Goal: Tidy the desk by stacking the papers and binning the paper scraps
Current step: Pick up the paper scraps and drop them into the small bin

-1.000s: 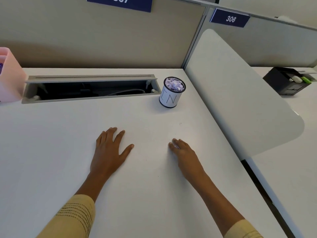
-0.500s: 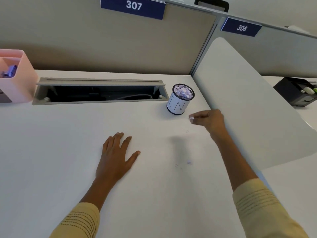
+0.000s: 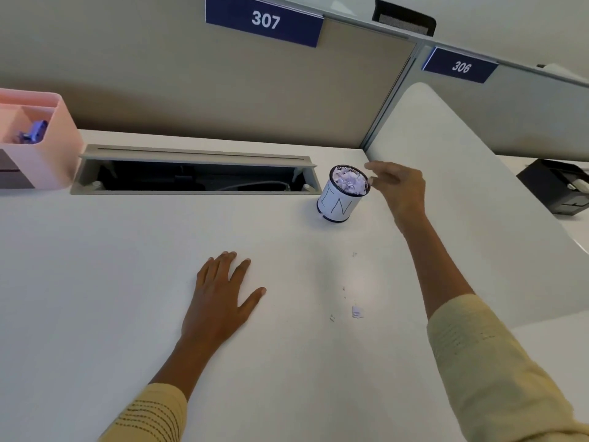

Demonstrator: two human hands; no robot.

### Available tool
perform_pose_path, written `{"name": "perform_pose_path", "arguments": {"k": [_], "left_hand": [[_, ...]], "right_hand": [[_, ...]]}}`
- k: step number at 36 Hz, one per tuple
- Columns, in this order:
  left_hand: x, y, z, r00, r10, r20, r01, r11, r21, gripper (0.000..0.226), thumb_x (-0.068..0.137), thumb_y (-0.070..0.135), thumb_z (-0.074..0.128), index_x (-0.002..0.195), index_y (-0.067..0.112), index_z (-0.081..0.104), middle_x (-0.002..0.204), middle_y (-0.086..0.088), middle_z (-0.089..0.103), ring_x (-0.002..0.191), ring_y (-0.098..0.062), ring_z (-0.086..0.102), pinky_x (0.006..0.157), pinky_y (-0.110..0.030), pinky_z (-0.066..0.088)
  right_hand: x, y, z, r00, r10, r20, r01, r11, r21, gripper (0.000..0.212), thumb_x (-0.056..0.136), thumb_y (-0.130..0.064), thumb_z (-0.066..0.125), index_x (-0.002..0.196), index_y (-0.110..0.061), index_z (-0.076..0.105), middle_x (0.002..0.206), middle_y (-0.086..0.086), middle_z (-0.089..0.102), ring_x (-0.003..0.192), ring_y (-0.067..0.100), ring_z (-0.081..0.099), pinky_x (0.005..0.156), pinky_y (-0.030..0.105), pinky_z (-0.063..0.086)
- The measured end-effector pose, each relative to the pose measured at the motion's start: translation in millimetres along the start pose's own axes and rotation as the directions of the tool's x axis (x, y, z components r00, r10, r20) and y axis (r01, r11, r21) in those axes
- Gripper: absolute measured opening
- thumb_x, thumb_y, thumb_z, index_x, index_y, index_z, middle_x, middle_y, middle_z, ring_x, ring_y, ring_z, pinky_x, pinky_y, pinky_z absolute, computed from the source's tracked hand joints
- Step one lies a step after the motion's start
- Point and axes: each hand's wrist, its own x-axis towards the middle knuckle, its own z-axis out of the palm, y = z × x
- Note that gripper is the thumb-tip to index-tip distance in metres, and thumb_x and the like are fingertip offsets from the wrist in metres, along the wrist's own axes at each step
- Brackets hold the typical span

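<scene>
A pink organiser (image 3: 38,138) stands at the far left of the white bench (image 3: 95,282), beside an open cable tray (image 3: 194,173). The left hand (image 3: 220,298) lies flat on the bench, fingers straight and slightly spread. Right of it, a small paper scrap (image 3: 357,312) lies on the bench. Farther back, the little bin (image 3: 342,194) stands full of scraps. The right hand (image 3: 400,189) hovers at the bin's rim, fingers loosely apart, holding nothing visible.

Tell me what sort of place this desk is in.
Most likely an open-plan office with numbered cubicle workstations. Blue number plates reading 307 and 306 sit on the partition panels, and the white desk has a built-in cable tray with its flap open.
</scene>
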Motion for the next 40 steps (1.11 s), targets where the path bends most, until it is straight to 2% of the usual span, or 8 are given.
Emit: {"name": "perform_pose_path", "arguments": {"k": [3, 6, 10, 13, 19, 29, 34, 40], "left_hand": [[0.5, 1.1, -1.2, 1.000, -0.002, -0.003, 0.002, 1.000, -0.005, 0.068, 0.089, 0.061, 0.032, 0.127, 0.011, 0.059, 0.134, -0.013, 0.050, 0.128, -0.030, 0.042, 0.109, -0.046, 0.032], [0.7, 1.2, -1.2, 1.000, 0.002, -0.001, -0.002, 1.000, -0.011, 0.068, 0.089, 0.061, 0.031, 0.127, 0.011, 0.058, 0.134, -0.013, 0.049, 0.128, -0.029, 0.040, 0.110, -0.046, 0.031], [0.2, 0.9, -0.7, 1.000, -0.006, 0.008, 0.006, 1.000, -0.017, 0.069, 0.090, 0.062, 0.030, 0.129, 0.012, 0.057, 0.136, -0.012, 0.048, 0.129, -0.029, 0.038, 0.111, -0.046, 0.030], [0.3, -0.2, -0.2, 1.000, -0.006, 0.019, 0.006, 1.000, -0.010, 0.070, 0.090, 0.062, 0.029, 0.130, 0.012, 0.056, 0.137, -0.012, 0.047, 0.129, -0.030, 0.040, 0.111, -0.047, 0.030], [-0.2, 1.4, -1.3, 1.000, -0.014, 0.015, 0.014, 1.000, -0.022, 0.070, 0.089, 0.062, 0.030, 0.129, 0.012, 0.057, 0.136, -0.011, 0.048, 0.130, -0.029, 0.040, 0.110, -0.047, 0.031], [0.4, 1.2, -0.6, 1.000, -0.014, 0.009, 0.014, 1.000, 0.003, 0.066, 0.090, 0.061, 0.033, 0.129, 0.015, 0.057, 0.136, -0.009, 0.049, 0.129, -0.027, 0.040, 0.110, -0.045, 0.032], [0.2, 1.0, 0.7, 1.000, -0.013, 0.002, 0.013, 1.000, -0.006, 0.065, 0.090, 0.061, 0.034, 0.129, 0.014, 0.057, 0.137, -0.010, 0.049, 0.130, -0.027, 0.040, 0.110, -0.045, 0.031], [0.7, 1.4, 0.0, 1.000, -0.013, 0.001, 0.013, 1.000, -0.001, 0.065, 0.090, 0.061, 0.034, 0.128, 0.013, 0.058, 0.135, -0.011, 0.050, 0.129, -0.028, 0.042, 0.109, -0.046, 0.033]], "right_hand": [[-42.0, 26.0, -9.1, 0.996, 0.027, -0.083, -0.019, 0.995, 0.093, 0.025, 0.083, -0.007, 0.062, 0.093, -0.027, 0.072, 0.103, 0.002, 0.072, 0.094, 0.003, 0.065, 0.096, 0.033, 0.050], [-107.4, 60.4, -5.4, 0.993, 0.086, -0.077, -0.092, 0.993, -0.072, 0.023, 0.091, -0.016, 0.062, 0.112, -0.021, 0.067, 0.115, 0.000, 0.068, 0.103, -0.002, 0.061, 0.100, 0.029, 0.046], [-190.3, 90.6, 16.8, 0.961, 0.242, 0.133, -0.183, 0.918, -0.353, 0.090, 0.080, -0.058, 0.059, 0.149, -0.011, 0.023, 0.156, 0.002, 0.023, 0.144, 0.015, 0.020, 0.116, 0.024, 0.013], [-215.7, 95.6, 35.7, 0.962, 0.167, 0.216, -0.005, 0.803, -0.597, 0.127, 0.063, -0.094, 0.028, 0.150, -0.010, -0.008, 0.156, 0.000, -0.016, 0.146, 0.014, -0.014, 0.117, 0.028, -0.009], [-161.7, 98.4, 63.4, 0.975, 0.126, 0.182, 0.031, 0.735, -0.678, 0.110, 0.077, -0.084, 0.014, 0.150, -0.004, -0.003, 0.159, 0.012, -0.010, 0.147, 0.021, -0.007, 0.120, 0.034, -0.002], [-77.0, 116.4, 69.4, 0.956, 0.121, 0.266, 0.090, 0.746, -0.660, 0.075, 0.097, -0.053, 0.030, 0.151, -0.007, 0.006, 0.160, 0.008, 0.005, 0.147, 0.019, 0.004, 0.119, 0.029, 0.000], [-107.8, 110.4, 76.2, 0.929, 0.001, 0.370, 0.250, 0.735, -0.630, 0.096, 0.084, -0.073, -0.001, 0.150, -0.005, 0.014, 0.159, 0.007, 0.011, 0.147, 0.018, 0.007, 0.118, 0.026, -0.001], [-121.4, 79.9, 110.5, 0.873, -0.107, 0.476, 0.381, 0.759, -0.528, 0.091, 0.086, -0.073, 0.007, 0.150, -0.010, 0.018, 0.159, 0.007, 0.014, 0.147, 0.019, 0.010, 0.118, 0.028, 0.005]]}}
